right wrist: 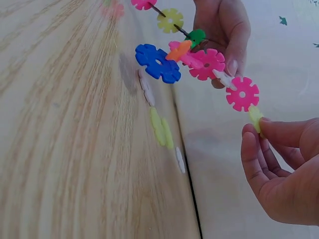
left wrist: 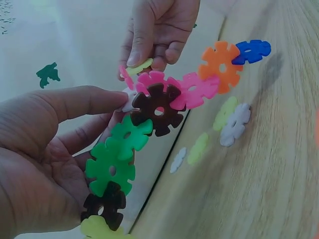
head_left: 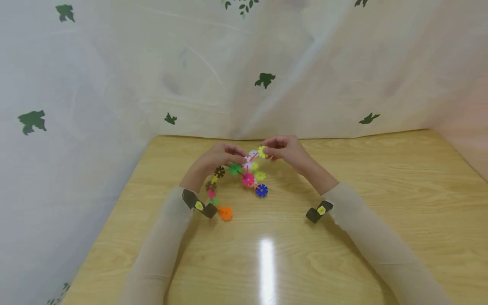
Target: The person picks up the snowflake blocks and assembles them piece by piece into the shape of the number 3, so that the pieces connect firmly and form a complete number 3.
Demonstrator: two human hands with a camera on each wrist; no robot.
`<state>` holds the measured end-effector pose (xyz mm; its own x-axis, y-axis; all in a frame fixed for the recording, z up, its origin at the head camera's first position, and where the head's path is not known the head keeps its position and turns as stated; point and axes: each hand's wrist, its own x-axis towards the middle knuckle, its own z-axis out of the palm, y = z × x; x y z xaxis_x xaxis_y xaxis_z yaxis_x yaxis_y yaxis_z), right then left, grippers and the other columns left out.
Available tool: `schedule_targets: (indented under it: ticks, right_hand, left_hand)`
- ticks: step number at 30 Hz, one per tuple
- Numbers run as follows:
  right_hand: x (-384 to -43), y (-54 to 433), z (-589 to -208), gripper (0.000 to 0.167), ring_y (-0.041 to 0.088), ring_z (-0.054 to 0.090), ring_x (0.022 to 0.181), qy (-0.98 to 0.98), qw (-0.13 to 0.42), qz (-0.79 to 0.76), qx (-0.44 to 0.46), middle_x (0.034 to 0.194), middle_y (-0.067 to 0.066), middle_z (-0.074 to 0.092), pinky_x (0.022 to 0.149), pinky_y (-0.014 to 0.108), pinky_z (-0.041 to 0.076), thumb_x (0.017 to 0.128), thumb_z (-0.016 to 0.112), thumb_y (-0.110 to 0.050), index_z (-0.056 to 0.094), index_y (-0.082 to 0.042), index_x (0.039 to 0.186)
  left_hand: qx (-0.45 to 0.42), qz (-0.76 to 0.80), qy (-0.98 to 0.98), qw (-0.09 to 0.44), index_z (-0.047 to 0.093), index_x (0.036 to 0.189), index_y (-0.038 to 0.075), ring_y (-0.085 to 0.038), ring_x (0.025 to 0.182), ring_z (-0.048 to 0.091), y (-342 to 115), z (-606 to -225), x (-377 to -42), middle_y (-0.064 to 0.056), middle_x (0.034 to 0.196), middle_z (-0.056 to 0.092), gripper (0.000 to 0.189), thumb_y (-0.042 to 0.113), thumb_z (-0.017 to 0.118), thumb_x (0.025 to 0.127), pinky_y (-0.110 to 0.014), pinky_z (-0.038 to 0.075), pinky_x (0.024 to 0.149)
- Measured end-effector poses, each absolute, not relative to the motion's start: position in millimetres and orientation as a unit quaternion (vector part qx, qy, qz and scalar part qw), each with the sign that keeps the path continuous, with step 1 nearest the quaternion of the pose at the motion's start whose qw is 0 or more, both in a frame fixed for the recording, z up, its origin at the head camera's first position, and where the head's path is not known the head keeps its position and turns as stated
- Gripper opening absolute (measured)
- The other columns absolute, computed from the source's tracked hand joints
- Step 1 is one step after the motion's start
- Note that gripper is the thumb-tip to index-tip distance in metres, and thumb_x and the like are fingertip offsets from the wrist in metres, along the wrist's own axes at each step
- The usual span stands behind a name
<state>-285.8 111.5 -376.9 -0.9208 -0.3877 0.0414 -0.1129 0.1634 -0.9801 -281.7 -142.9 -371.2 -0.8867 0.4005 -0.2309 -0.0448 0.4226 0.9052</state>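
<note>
A chain of interlocked plastic snowflake discs hangs between the hands. My left hand (head_left: pixel 219 157) pinches a white disc (head_left: pixel 248 162) in it between thumb and fingers. At the chain's far end, thumb and fingertips of my right hand (head_left: pixel 287 152) pinch a yellow disc (right wrist: pixel 255 118), whose edge meets a pink disc (right wrist: pixel 242 94). One branch ends in a blue disc (head_left: pixel 261 190) beside an orange disc (left wrist: pixel 222 64). Green discs (left wrist: pixel 110 167) and brown ones (left wrist: pixel 158 110) run along the left palm. The other branch curves down beside the left wrist to an orange disc (head_left: pixel 226 213).
Loose yellow discs (head_left: pixel 260 175) and white discs (left wrist: pixel 235 124) lie on the wooden table (head_left: pixel 289 262) below the chain. A pale cloth (head_left: pixel 213 84) with green leaf prints hangs along the table's back edge and left side.
</note>
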Motion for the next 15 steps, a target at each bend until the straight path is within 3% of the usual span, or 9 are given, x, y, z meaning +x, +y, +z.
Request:
schedule_targets:
  ticks: [15]
  right_hand:
    - [-281.4,100.5,-386.1,0.027,0.008,0.069,0.073,0.728,0.083,-0.665,-0.148,0.082,-0.009,0.071,0.078,0.039,0.064,0.096,0.067,0.002,0.062,0.014,0.119]
  left_hand:
    - [0.093,0.546,0.805,0.213,0.071,0.116,0.005,-0.016,0.093,0.064,-142.1,-372.9,-280.3,0.002,0.099,0.070,0.023,0.014,0.072,0.095,-0.031,0.054,0.085]
